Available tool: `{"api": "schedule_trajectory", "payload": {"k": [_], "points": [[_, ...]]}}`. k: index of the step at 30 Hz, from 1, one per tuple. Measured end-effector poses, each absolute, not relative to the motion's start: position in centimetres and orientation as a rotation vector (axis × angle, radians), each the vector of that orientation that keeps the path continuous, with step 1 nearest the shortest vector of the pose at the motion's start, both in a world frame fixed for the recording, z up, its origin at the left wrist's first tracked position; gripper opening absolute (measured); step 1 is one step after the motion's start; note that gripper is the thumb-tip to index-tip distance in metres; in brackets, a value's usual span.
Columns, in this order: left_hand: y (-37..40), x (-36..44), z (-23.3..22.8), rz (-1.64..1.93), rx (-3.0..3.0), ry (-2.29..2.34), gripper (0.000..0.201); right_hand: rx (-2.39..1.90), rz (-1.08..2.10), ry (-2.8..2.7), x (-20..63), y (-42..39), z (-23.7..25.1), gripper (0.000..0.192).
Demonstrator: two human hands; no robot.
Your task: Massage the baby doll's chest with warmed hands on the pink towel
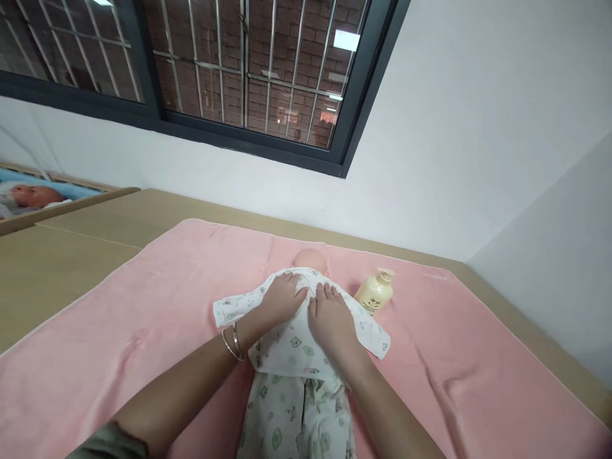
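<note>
A baby doll (310, 259) lies stretched out on a pink blanket (182, 280), its bald head away from me. It wears a white printed top (294, 347) and matching trousers (277, 408), with both sleeves spread sideways. I cannot tell whether it lies face up or face down. My left hand (282, 298), two bangles at its wrist, rests flat on the upper part of the top, near the neckline. Beside it my right hand (333, 320) lies flat on the other side, fingers pointing toward the head. Both hands are open, pressing lightly against the cloth.
A pale yellow pump bottle (375, 293) stands on the blanket beside the doll's right-hand sleeve. The blanket covers a wooden surface (95, 248) against a white wall (268, 175) with a barred window (248, 70). Another doll (36, 196) lies in a blue-lined wooden crib at far left.
</note>
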State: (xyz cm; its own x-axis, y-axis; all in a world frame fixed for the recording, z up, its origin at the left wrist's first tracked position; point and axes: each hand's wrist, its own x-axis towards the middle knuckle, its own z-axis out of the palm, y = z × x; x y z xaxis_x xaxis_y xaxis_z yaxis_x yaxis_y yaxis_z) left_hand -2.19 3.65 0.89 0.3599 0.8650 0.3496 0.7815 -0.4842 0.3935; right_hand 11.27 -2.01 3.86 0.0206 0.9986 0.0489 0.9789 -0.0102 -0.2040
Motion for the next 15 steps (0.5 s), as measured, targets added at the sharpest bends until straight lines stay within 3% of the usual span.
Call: {"api": "schedule_trajectory", "payload": {"k": [8, 15], "points": [[0.3, 0.3, -0.3, 0.720, 2.635, 1.767, 0.047, -1.924, 0.342, -2.006, 14.6, 0.8, 2.7, 0.057], [1.4, -0.6, 0.3, 0.742, 2.536, 1.634, 0.046, -2.029, 0.159, -2.042, 13.4, -0.2, 3.3, 0.051]]}}
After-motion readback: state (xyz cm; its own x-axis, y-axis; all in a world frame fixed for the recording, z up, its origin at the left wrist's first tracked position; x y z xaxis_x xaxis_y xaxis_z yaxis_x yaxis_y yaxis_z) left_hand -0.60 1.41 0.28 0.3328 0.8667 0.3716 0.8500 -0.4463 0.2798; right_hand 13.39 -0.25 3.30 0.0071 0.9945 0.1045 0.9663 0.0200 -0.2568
